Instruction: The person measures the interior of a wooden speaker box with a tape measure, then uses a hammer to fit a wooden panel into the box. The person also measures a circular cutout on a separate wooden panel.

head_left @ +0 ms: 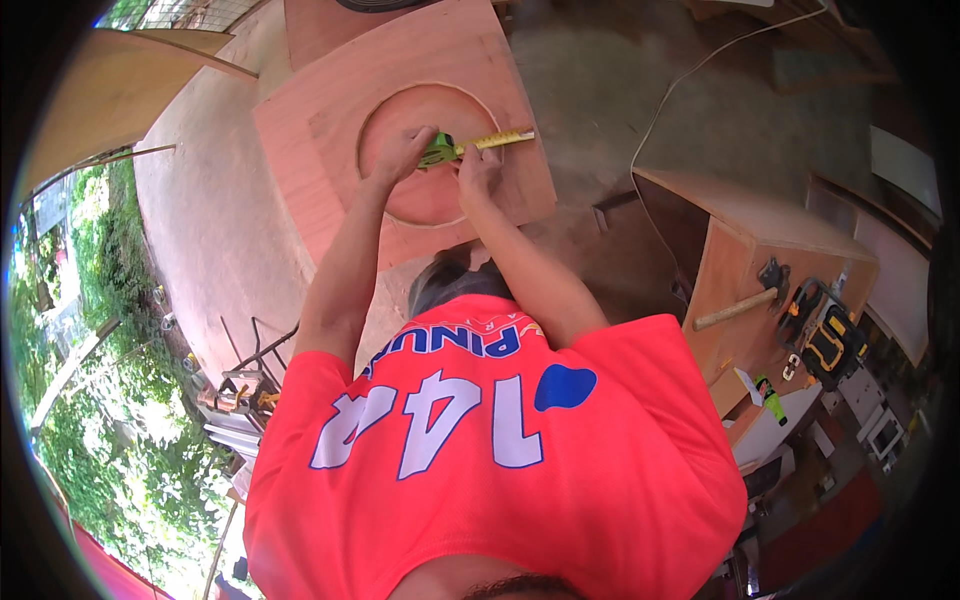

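A green tape measure [437, 151] is gripped at its case by my left hand [403, 155], fingers curled round it. Its yellow blade [503, 138] is pulled out to the right, reaching close to the right edge of a plywood panel [300, 150]. My right hand [480, 172] is closed at the blade near the case, its fingertips partly hidden. Beneath both hands, a large circle [425, 205] is cut or recessed into the panel; its depth I cannot tell.
A wooden cabinet [740, 240] stands at the right, with a hammer [735, 309], a yellow-and-black power tool [832, 343] and a bright green item [770, 400] on or beside it. A pale cable [655, 115] runs past it. Greenery [110, 400] borders the left side.
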`<move>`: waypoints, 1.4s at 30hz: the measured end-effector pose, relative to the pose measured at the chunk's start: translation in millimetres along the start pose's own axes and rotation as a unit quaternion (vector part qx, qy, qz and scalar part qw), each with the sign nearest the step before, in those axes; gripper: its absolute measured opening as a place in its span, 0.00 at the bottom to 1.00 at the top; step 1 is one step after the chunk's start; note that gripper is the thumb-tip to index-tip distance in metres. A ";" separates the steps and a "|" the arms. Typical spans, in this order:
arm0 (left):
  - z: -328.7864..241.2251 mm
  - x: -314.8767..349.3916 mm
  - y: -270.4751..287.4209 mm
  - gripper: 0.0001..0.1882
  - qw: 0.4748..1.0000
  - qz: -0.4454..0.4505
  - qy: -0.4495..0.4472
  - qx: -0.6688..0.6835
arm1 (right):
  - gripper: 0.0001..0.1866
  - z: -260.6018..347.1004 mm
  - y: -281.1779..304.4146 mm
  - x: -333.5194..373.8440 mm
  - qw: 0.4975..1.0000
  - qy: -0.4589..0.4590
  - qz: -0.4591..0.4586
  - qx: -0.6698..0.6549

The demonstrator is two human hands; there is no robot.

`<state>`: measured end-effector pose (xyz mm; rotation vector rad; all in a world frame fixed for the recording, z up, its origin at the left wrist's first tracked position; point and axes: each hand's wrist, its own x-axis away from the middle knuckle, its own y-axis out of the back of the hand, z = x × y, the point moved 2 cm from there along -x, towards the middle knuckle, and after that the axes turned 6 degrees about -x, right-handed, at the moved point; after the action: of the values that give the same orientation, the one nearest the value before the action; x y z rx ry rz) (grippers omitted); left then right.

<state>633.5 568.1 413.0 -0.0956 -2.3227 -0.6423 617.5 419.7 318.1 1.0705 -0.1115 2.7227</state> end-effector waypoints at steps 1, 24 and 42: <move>0.2 1.5 -2.9 0.29 1.000 0.005 -0.005 -0.001 | 0.11 -3.0 2.2 3.1 1.000 0.005 -0.010 0.002; 13.5 -2.8 -11.4 0.29 0.997 -0.025 -0.035 0.071 | 0.10 10.0 1.4 2.5 0.999 -0.035 0.017 -0.024; 29.0 17.5 -28.6 0.25 0.990 -0.106 -0.090 -0.038 | 0.07 33.3 -5.3 30.2 0.986 -0.056 0.051 -0.150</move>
<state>595.4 554.9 394.5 0.0623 -2.5028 -0.8597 619.3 425.1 363.0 1.1530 -0.5897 2.6173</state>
